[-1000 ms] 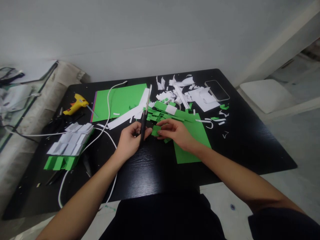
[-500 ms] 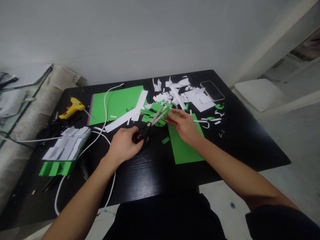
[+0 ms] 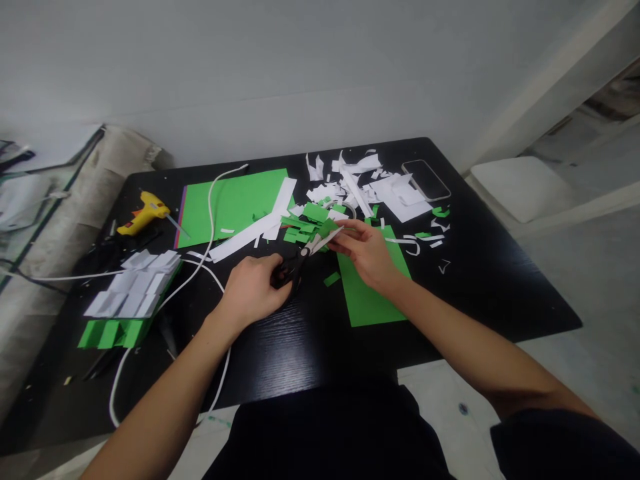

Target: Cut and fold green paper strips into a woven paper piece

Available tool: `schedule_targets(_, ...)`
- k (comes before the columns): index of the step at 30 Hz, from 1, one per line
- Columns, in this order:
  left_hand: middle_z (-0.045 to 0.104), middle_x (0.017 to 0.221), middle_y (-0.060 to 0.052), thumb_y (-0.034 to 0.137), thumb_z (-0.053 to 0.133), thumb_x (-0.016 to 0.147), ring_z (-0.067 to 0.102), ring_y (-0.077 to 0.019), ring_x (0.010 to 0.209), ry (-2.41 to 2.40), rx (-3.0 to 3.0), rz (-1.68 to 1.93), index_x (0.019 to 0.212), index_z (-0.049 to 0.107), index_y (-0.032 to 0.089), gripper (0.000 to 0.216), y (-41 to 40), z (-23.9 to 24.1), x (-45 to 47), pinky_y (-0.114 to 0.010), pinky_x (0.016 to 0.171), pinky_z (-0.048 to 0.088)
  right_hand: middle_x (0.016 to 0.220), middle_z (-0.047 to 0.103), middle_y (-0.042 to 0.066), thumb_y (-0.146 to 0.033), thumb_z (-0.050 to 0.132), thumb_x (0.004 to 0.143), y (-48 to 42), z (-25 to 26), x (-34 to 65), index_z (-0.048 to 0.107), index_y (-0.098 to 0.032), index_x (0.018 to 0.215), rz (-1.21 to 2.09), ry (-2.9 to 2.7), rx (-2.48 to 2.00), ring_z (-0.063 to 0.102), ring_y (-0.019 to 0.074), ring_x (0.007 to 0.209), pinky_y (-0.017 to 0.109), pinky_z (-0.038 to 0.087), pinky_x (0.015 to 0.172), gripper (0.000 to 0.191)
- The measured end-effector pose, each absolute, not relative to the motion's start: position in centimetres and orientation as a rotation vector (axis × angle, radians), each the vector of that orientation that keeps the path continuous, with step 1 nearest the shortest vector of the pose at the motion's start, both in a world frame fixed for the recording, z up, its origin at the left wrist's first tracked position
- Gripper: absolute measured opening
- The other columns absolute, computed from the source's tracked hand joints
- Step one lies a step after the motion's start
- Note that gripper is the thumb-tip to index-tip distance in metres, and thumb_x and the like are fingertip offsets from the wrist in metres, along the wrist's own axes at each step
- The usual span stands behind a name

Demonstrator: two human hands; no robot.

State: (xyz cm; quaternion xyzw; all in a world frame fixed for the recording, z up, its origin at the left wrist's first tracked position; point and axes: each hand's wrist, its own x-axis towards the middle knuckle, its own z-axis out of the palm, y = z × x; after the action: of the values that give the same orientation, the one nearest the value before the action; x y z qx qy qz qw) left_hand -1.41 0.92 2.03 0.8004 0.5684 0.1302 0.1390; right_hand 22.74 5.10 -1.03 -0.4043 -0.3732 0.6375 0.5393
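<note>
My left hand (image 3: pixel 257 290) is closed round the black handles of a pair of scissors (image 3: pixel 306 252), whose blades point up and right. My right hand (image 3: pixel 367 250) pinches a small green paper piece (image 3: pixel 329 229) held at the blades' tips. Both hands hover over a black table (image 3: pixel 310 347). Just beneath my right hand lies a green sheet (image 3: pixel 370 293), and a small green offcut (image 3: pixel 331 279) rests beside it. A heap of green cut pieces (image 3: pixel 305 223) lies right behind the scissors.
A larger green sheet (image 3: pixel 235 203) with a white strip (image 3: pixel 255 230) lies at the back, crossed by a white cable (image 3: pixel 213 220). At left are a yellow glue gun (image 3: pixel 143 212) and stacked white and green folded pieces (image 3: pixel 130 293). White scraps (image 3: pixel 360 180) and a phone (image 3: pixel 426 180) lie back right.
The scissors swung from upright to pointing right at the green piece, then the blades narrowed on it. My right hand lifted the green piece off the table towards the heap.
</note>
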Motion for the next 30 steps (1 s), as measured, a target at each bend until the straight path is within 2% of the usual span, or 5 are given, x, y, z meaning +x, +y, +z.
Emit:
schedule_targets(9, 0.062, 0.064, -0.004, 0.040, 0.066, 0.085, 0.057, -0.0251, 0.063, 1.636, 2.296, 0.355, 0.071, 0.054, 0.025, 0.023, 0.95, 1.98, -1.57, -0.033, 0.060, 0.028, 0.094, 0.080, 0.001, -0.038, 0.096, 0.068, 5.20, -1.20, 22.79, 0.077, -0.025, 0.098, 1.514, -0.887, -0.968, 0.078, 0.0240, 0.100, 0.048, 0.065, 0.099, 0.038)
schedule_targets(15, 0.058, 0.060, -0.003, 0.037, 0.068, 0.084, 0.055, -0.0243, 0.060, 1.646, 2.290, 0.377, 0.069, 0.054, 0.025, 0.024, 1.02, 1.80, -1.64, -0.033, 0.059, 0.026, 0.096, 0.079, 0.003, -0.034, 0.092, 0.074, 5.11, -1.17, 22.86, 0.076, -0.023, 0.098, 1.477, -0.924, -0.999, 0.078, 0.0227, 0.096, 0.047, 0.065, 0.099, 0.030)
schedule_targets(30, 0.057, 0.059, -0.004, 0.039, 0.069, 0.085, 0.055, -0.0254, 0.061, 1.692, 2.321, 0.344, 0.070, 0.059, 0.024, 0.024, 1.19, 1.47, -1.77, -0.033, 0.059, 0.024, 0.092, 0.081, 0.002, -0.030, 0.095, 0.070, 5.10, -1.01, 22.75, 0.078, -0.023, 0.091, 1.492, -0.862, -0.962, 0.077, 0.0216, 0.091, 0.047, 0.066, 0.097, 0.029)
